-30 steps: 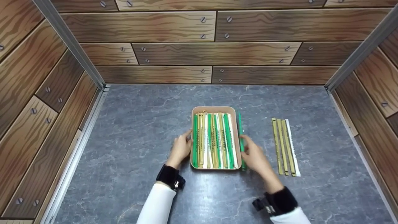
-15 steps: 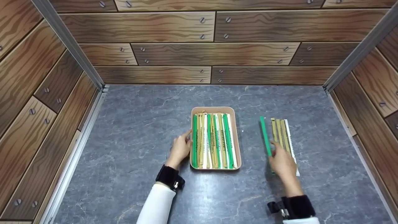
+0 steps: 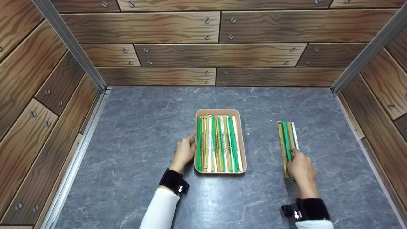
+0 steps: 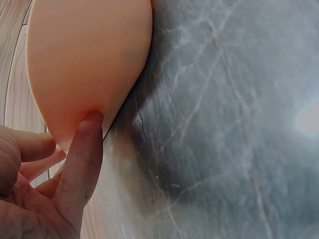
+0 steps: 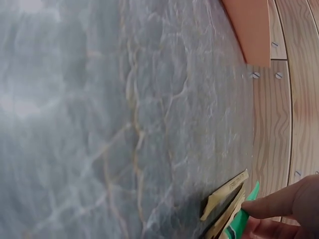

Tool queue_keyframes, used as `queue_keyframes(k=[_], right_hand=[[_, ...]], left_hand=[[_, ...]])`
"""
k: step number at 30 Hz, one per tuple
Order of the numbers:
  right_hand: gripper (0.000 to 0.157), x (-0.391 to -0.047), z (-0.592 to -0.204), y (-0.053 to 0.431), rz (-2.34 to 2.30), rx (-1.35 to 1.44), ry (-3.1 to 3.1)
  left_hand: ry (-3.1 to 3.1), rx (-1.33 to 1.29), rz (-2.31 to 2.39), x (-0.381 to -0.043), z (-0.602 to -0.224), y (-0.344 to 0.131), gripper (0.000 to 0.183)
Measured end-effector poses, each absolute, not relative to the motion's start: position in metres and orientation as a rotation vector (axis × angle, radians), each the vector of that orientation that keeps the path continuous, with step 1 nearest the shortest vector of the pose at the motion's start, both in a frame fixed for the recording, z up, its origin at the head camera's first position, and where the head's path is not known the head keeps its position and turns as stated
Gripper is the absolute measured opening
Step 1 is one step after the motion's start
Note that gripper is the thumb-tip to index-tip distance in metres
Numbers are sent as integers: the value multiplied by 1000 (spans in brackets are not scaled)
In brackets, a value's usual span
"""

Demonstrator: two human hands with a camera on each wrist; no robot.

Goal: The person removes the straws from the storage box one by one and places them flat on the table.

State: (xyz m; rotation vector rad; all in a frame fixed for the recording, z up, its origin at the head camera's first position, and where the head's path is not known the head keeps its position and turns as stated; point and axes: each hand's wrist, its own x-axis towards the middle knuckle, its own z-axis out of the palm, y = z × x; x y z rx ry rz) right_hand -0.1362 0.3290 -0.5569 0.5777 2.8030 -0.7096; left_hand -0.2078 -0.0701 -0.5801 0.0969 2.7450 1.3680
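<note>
My left hand (image 3: 183, 152) rests at the left side of a peach-coloured tray (image 3: 244, 156). In the left wrist view its straight fingers touch the tray's outer wall (image 4: 89, 59). Inside the tray, green, gold and white stick packets (image 3: 217, 143) lie side by side, lengthwise. To the right, my right hand (image 3: 302, 167) pinches a slim green stick packet (image 3: 286, 136) between thumb and finger. That packet overlaps the gold stick packets (image 3: 281, 143) lying on the table. A white stick packet (image 3: 295, 135) shows at the row's right side, its lower part hidden by the hand.
The grey marbled table (image 3: 136, 133) is enclosed by wood-patterned walls (image 3: 178, 55) at the back and both sides. Metal strips (image 3: 76, 152) run along the corners and the left edge. A gap of bare table separates the tray from the loose packets.
My right hand has picked up the green packet from beside the tray and carried it right, over the loose gold packets. The left hand and the tray have stayed in place.
</note>
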Motion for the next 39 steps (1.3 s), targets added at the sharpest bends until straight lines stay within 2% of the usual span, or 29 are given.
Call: queue_keyframes(k=[12, 21, 27, 33, 39], right_hand=[[47, -145, -556, 316, -687, 556, 2904], [37, -157, -551, 249, -959, 14, 3119], [35, -166, -546, 199, -1104, -181, 3038], [33, -173, -550, 163, -1015, -380, 2962], [27, -181, -563, 146, -871, -517, 2955]], left_hand=[[2758, 50, 1348, -208, -580, -69, 47], [2753, 26, 1339, -209, -580, -68, 48], [2770, 72, 1351, -210, -581, -68, 46], [2761, 64, 1367, -210, -581, -68, 47], [2733, 60, 1396, -209, -582, -69, 48]])
